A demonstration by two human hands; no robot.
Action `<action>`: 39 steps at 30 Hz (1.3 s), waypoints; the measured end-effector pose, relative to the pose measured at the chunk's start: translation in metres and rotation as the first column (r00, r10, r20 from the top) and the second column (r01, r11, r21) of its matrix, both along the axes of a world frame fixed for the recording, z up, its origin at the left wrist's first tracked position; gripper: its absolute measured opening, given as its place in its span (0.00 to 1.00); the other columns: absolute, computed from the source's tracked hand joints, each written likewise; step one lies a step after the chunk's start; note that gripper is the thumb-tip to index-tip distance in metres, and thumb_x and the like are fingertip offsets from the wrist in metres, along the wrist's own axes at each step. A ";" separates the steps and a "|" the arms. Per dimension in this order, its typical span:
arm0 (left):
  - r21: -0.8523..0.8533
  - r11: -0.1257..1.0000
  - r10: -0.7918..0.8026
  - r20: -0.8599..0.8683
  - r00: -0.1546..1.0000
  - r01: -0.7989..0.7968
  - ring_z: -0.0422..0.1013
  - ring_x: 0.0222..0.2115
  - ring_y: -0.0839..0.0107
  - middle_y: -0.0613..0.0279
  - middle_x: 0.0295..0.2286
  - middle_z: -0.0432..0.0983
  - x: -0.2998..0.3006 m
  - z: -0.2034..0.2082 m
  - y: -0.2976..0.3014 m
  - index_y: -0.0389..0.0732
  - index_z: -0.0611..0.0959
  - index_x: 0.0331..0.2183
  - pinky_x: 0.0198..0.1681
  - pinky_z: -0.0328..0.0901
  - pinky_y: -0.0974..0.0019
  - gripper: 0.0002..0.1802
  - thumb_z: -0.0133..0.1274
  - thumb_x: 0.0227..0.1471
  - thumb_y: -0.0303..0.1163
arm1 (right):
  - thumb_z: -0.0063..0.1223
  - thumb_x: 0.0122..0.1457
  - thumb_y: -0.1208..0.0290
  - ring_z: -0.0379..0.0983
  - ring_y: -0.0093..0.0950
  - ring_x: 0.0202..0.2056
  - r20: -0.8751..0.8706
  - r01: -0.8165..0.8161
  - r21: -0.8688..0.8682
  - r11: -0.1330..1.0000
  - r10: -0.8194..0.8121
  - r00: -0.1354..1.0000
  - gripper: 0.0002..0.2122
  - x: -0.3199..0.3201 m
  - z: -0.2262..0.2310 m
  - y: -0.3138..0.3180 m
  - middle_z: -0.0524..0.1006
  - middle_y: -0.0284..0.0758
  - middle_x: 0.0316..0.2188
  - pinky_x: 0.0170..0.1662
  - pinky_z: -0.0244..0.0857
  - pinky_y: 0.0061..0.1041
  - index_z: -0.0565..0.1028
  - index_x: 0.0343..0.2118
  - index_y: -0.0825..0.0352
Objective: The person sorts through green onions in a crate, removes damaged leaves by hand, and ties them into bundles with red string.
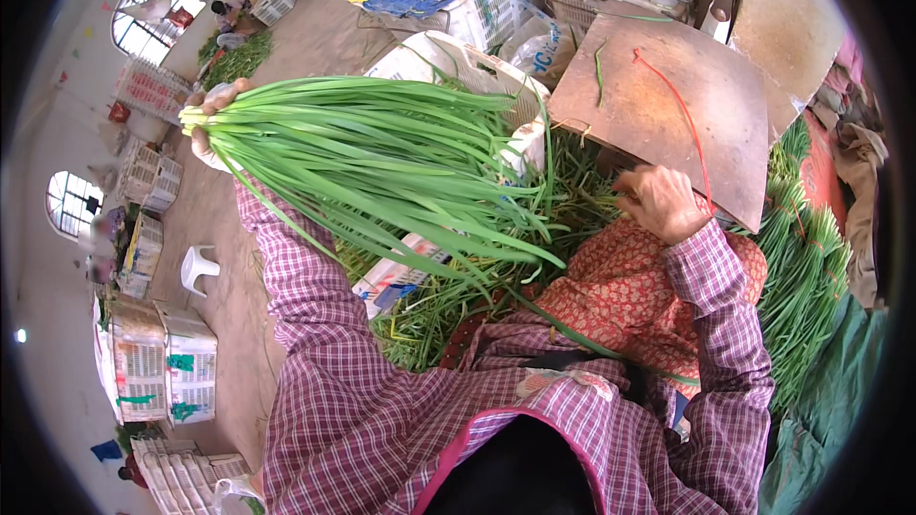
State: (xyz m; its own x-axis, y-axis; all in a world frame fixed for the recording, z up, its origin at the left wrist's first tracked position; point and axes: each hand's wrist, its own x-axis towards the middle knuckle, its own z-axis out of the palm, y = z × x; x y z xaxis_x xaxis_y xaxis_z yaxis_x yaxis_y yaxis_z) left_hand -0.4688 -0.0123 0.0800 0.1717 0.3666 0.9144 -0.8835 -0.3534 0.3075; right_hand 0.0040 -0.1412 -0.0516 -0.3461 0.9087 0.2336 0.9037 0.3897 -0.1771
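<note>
The left hand [212, 124], at the upper left of the frame, is closed around the pale stem ends of a thick bunch of long green leaves [382, 167], which fans out from that grip toward the centre of the frame, its tips drooping over a white plastic crate [458, 62] and a heap of loose greens [448, 300] below. The right hand [660, 202], right of centre, reaches down at the lower edge of a brown board [668, 105]; its fingers are curled, but I cannot tell whether they hold anything, since the fingertips are hidden among the greens. A red string [679, 110] lies across the board, apart from both hands. As I judge it, the main risk is that the bunch is held at only 1 end, so the long leaves hang unsupported: a slackening of the left grip could let outer stems slide out and drop into the heap, where they would mix with the loose ones. The drooping tips could also snag on the crate's rim and bend or tear if the bunch is swung. With the right hand busy low down and the arm stretched far out, the bunch may tilt and splay further. At the right of the frame, more greens [806, 267] lie in a long pile.
</note>
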 end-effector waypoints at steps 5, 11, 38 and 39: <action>-0.077 0.997 0.015 0.018 1.000 -0.013 0.69 0.39 0.70 0.62 0.30 0.75 0.004 0.014 -0.017 0.36 0.74 0.41 0.54 0.56 0.59 0.16 0.49 0.50 0.34 | 0.56 0.49 0.66 0.73 0.39 0.24 -0.343 0.003 0.127 0.992 0.041 0.939 0.07 -0.038 0.036 0.012 0.75 0.41 0.20 0.27 0.66 0.34 0.75 0.26 0.63; -0.024 0.999 -0.028 -0.019 0.999 0.027 0.68 0.37 0.74 0.67 0.32 0.74 0.022 0.024 -0.021 0.41 0.73 0.44 0.52 0.56 0.62 0.18 0.49 0.50 0.34 | 0.53 0.52 0.67 0.72 0.36 0.22 -0.621 -0.058 0.240 0.969 0.199 0.758 0.06 -0.062 0.060 0.019 0.74 0.37 0.18 0.26 0.64 0.31 0.74 0.26 0.63; -0.128 0.990 -0.041 0.091 0.995 0.052 0.66 0.29 0.77 0.72 0.25 0.68 0.027 0.029 -0.011 0.37 0.73 0.39 0.47 0.58 0.63 0.16 0.52 0.46 0.31 | 0.53 0.50 0.60 0.70 0.25 0.25 -0.853 -0.122 -0.026 0.992 0.041 0.521 0.13 -0.085 0.029 0.054 0.75 0.38 0.21 0.33 0.65 0.25 0.77 0.28 0.66; -0.122 0.992 -0.023 0.090 0.996 0.033 0.66 0.30 0.76 0.71 0.25 0.68 0.025 0.029 -0.009 0.37 0.73 0.39 0.47 0.58 0.63 0.16 0.52 0.46 0.32 | 0.53 0.50 0.63 0.70 0.22 0.28 -0.928 -0.116 -0.059 0.991 -0.012 0.371 0.11 -0.080 0.027 0.054 0.76 0.35 0.24 0.36 0.64 0.23 0.77 0.28 0.67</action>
